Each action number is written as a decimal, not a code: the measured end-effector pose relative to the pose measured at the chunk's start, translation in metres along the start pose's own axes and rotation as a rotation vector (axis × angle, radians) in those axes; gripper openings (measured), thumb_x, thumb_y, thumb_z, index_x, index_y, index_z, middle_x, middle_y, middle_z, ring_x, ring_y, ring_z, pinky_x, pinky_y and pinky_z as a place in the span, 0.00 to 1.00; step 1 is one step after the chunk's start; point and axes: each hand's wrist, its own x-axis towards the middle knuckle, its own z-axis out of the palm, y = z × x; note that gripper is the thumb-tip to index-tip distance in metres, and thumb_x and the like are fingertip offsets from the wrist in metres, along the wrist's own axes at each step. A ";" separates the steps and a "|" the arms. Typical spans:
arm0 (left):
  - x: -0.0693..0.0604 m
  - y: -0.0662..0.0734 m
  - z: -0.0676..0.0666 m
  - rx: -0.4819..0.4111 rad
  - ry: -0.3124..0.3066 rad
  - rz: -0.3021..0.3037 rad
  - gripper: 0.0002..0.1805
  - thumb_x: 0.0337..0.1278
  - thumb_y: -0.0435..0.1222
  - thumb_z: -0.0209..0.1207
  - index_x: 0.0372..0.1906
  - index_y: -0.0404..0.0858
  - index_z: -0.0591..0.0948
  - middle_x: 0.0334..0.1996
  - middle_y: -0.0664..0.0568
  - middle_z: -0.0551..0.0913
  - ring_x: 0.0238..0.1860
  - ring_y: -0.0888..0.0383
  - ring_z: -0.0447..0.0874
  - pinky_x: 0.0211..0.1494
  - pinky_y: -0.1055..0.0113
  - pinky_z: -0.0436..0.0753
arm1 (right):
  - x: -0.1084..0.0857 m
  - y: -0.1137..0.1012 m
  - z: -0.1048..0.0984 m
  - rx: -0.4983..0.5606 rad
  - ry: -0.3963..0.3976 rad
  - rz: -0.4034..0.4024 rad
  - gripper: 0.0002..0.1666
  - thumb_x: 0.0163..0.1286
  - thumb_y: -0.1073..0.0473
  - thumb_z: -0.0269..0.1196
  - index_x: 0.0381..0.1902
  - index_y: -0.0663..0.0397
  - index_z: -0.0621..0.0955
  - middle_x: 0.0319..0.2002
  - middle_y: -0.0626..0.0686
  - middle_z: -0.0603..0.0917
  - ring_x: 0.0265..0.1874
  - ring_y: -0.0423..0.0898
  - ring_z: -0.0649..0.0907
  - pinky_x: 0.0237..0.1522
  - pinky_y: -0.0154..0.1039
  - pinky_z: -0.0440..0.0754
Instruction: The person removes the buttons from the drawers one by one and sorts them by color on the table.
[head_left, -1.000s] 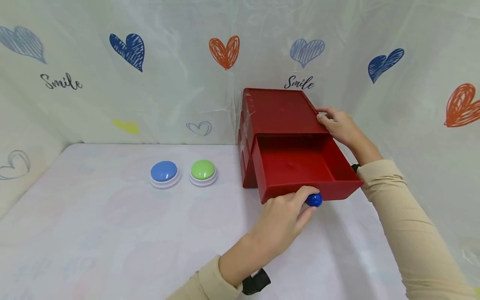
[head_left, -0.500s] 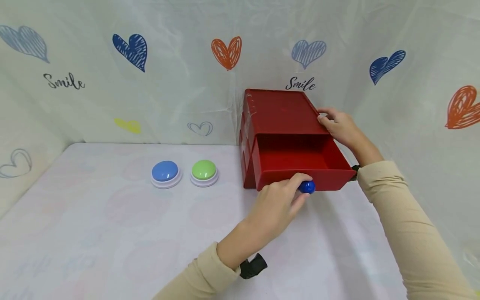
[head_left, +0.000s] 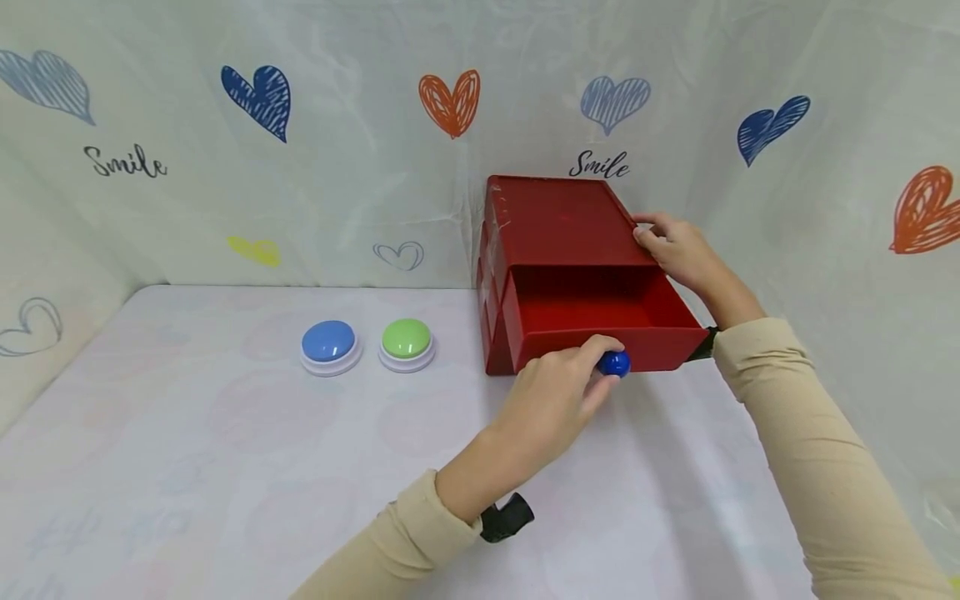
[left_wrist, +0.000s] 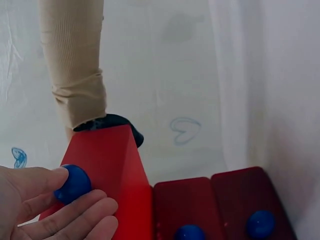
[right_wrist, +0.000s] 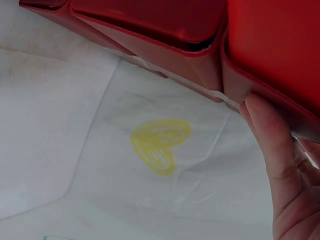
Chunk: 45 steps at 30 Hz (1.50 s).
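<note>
My left hand point(head_left: 551, 396) pinches the round blue knob point(head_left: 614, 363) of the top red drawer point(head_left: 652, 346). In the left wrist view, the thumb presses one side of this knob and the fingers lie along its other side. That drawer stands pulled out at the front of a stacked red drawer cabinet point(head_left: 570, 221). At the cabinet's upper right edge, my right hand point(head_left: 678, 254) grips with its fingertips; the right wrist view has one digit against the outer wall. Some of its fingers are hidden there. The visible part of the drawer's inside is bare red.
Left of the cabinet, a blue push button point(head_left: 328, 342) and a green push button point(head_left: 406, 339) sit on the white table point(head_left: 247, 467). Two lower drawers with blue knobs point(left_wrist: 261, 223) show in the left wrist view. A sheet printed with hearts hangs close behind the cabinet.
The top drawer has slid partway inward, away from me. My left hand has moved forward with its knob, while the right hand has kept its place on the cabinet.
</note>
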 end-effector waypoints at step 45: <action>0.054 -0.038 -0.001 0.028 0.003 -0.144 0.21 0.62 0.42 0.56 0.59 0.47 0.71 0.47 0.51 0.83 0.42 0.60 0.84 0.40 0.68 0.84 | 0.001 -0.002 -0.002 0.000 0.008 0.008 0.31 0.74 0.46 0.41 0.70 0.55 0.60 0.56 0.66 0.72 0.49 0.60 0.76 0.52 0.53 0.78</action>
